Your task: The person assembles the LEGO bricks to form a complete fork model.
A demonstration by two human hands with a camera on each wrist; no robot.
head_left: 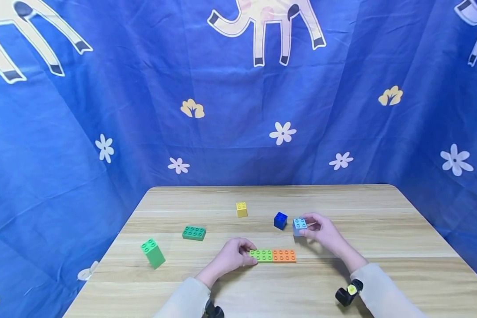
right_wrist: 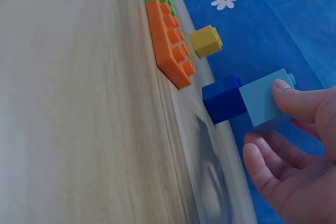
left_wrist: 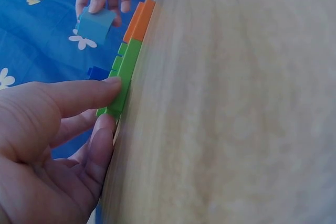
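Observation:
My left hand (head_left: 233, 255) pinches the left end of a lime green brick (head_left: 261, 255) between thumb and fingers. That brick lies flat on the table, end to end with an orange brick (head_left: 284, 256). In my right hand (head_left: 319, 232) a light blue brick (head_left: 300, 227) is gripped by thumb and fingers, studs up. The right wrist view shows this light blue brick (right_wrist: 265, 98) held off the table, its shadow below. Just left of it in the head view stands a dark blue brick (head_left: 280, 221). Whether the lime and orange bricks are joined I cannot tell.
A yellow brick (head_left: 241, 209) stands toward the back of the wooden table (head_left: 381, 221). To the left lie a dark green brick (head_left: 194, 233) and a taller bright green block (head_left: 153, 253). A blue patterned cloth (head_left: 238, 159) hangs behind the table and along its sides.

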